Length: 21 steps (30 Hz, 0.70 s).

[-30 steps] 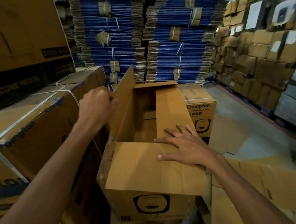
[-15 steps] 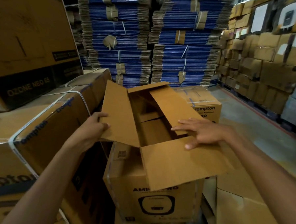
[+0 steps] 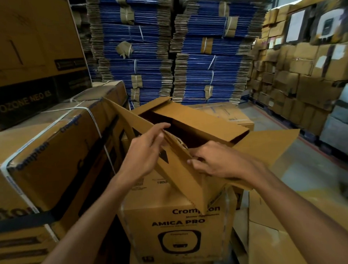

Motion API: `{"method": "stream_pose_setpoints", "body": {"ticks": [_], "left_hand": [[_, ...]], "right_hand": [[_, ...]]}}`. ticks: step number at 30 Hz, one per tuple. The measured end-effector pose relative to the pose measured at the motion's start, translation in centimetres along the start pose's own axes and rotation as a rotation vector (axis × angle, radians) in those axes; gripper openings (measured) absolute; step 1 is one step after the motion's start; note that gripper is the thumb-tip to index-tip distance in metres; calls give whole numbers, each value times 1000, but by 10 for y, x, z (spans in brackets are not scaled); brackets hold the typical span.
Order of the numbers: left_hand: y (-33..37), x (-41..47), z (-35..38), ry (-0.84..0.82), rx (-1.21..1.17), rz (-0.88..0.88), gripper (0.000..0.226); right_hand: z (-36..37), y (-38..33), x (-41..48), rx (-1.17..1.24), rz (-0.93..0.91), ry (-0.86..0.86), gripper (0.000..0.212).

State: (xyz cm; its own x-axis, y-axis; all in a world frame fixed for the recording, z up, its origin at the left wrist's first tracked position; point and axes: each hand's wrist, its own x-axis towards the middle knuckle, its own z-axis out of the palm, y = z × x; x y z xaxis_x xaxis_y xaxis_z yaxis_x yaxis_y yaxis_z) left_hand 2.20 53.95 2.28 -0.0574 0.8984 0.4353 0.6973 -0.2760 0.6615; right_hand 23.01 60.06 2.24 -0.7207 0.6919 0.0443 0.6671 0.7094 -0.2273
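Open carton (image 3: 180,222) marked AMICA PRO, standing on another box just beside the strapped boxes (image 3: 49,150) at the left, with bundles of blue flattened cartons (image 3: 210,65) well behind. The left hand (image 3: 144,153), released and with its fingers nearly straight, lies against the inward-tilted left flap (image 3: 179,172). The right hand (image 3: 217,164), fingers curled, grasps the near flap (image 3: 232,181) at the carton's mouth.
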Motion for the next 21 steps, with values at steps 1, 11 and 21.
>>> {"method": "stream_pose_setpoints", "body": {"ticks": [1, 11, 21], "left_hand": [[-5, 9, -2, -10, 130, 21, 39], [-46, 64, -34, -41, 849, 134, 48], [-1, 38, 50, 35, 720, 684, 40]], "right_hand": [[1, 2, 0, -48, -2, 47, 15], [-40, 66, -44, 136, 296, 247, 4], [-34, 27, -28, -357, 171, 357, 37]]}}
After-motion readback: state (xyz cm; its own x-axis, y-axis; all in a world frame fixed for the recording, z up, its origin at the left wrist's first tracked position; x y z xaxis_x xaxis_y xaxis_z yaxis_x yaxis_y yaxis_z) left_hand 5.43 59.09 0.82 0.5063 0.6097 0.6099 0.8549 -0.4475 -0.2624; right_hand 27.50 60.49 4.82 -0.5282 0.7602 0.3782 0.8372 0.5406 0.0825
